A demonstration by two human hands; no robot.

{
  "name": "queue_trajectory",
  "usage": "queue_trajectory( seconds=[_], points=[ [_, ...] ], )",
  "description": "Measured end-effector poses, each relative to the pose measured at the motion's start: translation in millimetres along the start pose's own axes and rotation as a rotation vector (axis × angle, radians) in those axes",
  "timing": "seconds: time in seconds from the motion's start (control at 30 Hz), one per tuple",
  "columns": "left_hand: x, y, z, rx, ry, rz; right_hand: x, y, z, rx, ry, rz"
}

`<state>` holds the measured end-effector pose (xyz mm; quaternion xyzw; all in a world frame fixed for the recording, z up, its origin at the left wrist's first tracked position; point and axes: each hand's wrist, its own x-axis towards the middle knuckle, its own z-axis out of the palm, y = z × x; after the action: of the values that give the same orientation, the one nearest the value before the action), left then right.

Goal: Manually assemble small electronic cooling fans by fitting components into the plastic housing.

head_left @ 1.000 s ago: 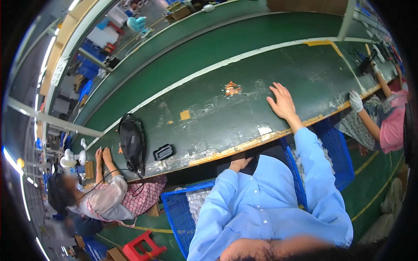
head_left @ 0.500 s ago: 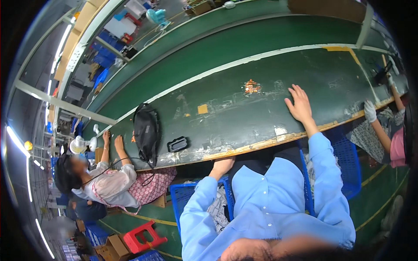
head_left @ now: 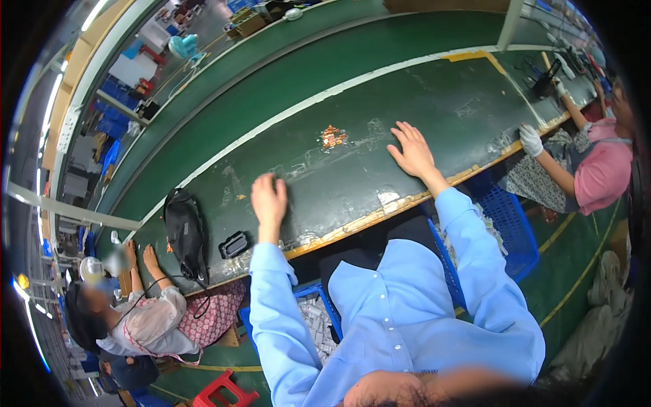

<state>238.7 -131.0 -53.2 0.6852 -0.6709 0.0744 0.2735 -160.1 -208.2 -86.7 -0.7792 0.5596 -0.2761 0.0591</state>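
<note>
In the head view, the one view we have, we see both our hands over the worn dark green table (head_left: 319, 180). Our right hand (head_left: 415, 152) lies palm down on the table top, with the fingers spread and the thumb apart, and we see no thing in it. Our left hand (head_left: 269, 200) is farther to the left, its back turned to us and its fingers close together. The fingers look somewhat bent; we cannot tell whether they pinch something, or if the palm touches the table.

The table is directly before us, and its chipped front edge runs just above our lap. Between our two hands, but farther from us, there is a shiny orange patch (head_left: 332, 137) on the table top. To the left of our left hand lies a small black case (head_left: 234, 245), and beyond it a black bag (head_left: 184, 230). Behind the table runs a long green belt (head_left: 271, 95).

Below the table edge, a blue basket (head_left: 308, 292) with pale pieces (head_left: 315, 325) stands near our left forearm. At the left, a co-worker's hand (head_left: 150, 258) rests near the bag; at the right, another co-worker's white glove (head_left: 531, 140) is at the table edge.
</note>
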Motion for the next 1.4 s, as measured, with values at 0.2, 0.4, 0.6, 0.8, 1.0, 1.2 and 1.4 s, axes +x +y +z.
queue_trajectory(
  seconds=[0.2,0.4,0.6,0.8,1.0,1.2,1.4],
  points=[
    [4,-38,23,0.133,0.033,-0.218,0,-3,-2,0.011,0.002,0.009],
    [4,-38,22,0.07,0.122,-0.197,0,-2,-2,0.019,0.025,0.021],
    [1,-36,19,0.097,0.162,-0.142,-4,-4,0,0.063,0.15,-0.054],
    [2,-29,15,0.098,0.149,-0.159,-4,-8,-7,0.05,0.201,-0.045],
    [1,-30,14,0.121,0.141,-0.161,-4,-8,-4,0.023,0.181,-0.033],
    [2,-28,17,0.161,0.118,-0.194,-2,-6,-5,0.001,0.16,-0.042],
    [2,-32,16,0.173,0.095,-0.206,0,-8,-2,-0.021,0.164,-0.052]
  ],
)
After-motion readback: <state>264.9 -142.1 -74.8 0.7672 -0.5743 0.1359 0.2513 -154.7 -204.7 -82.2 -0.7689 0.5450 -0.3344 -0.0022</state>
